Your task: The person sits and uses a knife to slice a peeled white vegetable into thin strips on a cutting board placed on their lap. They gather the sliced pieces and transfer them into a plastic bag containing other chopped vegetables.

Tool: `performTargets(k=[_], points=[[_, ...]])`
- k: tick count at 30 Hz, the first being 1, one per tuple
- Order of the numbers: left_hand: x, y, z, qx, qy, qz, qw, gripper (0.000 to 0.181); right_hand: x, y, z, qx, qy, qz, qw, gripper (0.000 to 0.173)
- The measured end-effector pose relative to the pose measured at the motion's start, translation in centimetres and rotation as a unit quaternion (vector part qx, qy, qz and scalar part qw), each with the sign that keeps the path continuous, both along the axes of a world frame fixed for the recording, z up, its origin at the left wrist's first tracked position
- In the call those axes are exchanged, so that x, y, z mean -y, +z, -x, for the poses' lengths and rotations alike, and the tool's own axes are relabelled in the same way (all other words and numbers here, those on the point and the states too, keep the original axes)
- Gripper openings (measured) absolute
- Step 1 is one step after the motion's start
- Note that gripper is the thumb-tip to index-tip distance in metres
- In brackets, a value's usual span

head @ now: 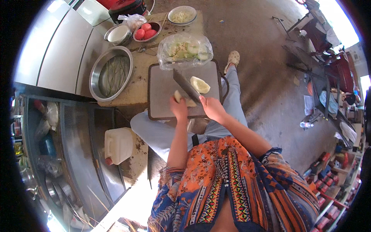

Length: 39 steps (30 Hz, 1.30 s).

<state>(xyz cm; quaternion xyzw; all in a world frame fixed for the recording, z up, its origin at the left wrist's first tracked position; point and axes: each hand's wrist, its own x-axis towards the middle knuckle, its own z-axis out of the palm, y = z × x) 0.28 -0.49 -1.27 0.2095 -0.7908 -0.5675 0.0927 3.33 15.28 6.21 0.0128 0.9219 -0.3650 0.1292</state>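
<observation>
My right hand (212,108) grips a broad-bladed kitchen cleaver (185,84), its blade angled up and to the left over a grey cutting board (162,95). Under my left hand (179,108) is a pale piece of peeled vegetable (177,95), held against the board by the fingers. A further pale piece (190,103) lies between the two hands, partly hidden. Beyond the blade rests a larger pale green chunk with a hollowed middle (200,84). At the board's far edge a clear plastic bag (185,50) contains green peelings and seedy pulp.
On the low wooden table (139,66) stand a steel basin of long green stalks (97,78), a bowl with red tomatoes (147,39), a white bowl (118,34) and a bowl of pale strips (182,23). A plastic jerrycan (119,145) sits left of my knee.
</observation>
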Motion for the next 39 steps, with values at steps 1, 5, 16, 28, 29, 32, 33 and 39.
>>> performTargets(k=[1,5,16,28,29,32,33,39], points=[[0.7,0.1,0.0,0.011,0.029,-0.005,0.999,0.034,0.0,0.0,-0.1,0.001,-0.006,0.008,1.0,0.057],[4.0,0.5,1.2,0.043,-0.023,0.111,0.993,0.044,-0.1,0.8,-1.1,-0.014,-0.004,0.064,0.998,0.047],[-0.7,3.2,-0.4,-0.154,-0.274,0.309,0.898,0.046,-5.9,7.1,-2.1,-0.014,-0.088,0.416,0.905,0.028],[1.2,4.9,-1.0,-0.13,-0.293,0.354,0.879,0.044,-8.2,2.3,-4.9,0.032,-0.221,0.245,0.943,0.033],[0.8,5.1,-0.8,-0.136,-0.323,0.358,0.866,0.044,-8.2,2.0,-5.0,0.03,-0.222,0.24,0.945,0.034],[-1.1,4.8,0.9,-0.189,-0.391,0.398,0.808,0.043,-8.0,1.7,-5.1,0.045,-0.227,0.231,0.945,0.035],[-1.8,4.4,2.0,-0.228,-0.399,0.431,0.776,0.042,-8.0,1.7,-5.2,0.064,-0.227,0.234,0.943,0.035],[-3.9,3.0,6.0,-0.212,-0.421,0.444,0.762,0.029,-8.5,1.5,-6.0,0.061,-0.224,0.212,0.949,0.034]])
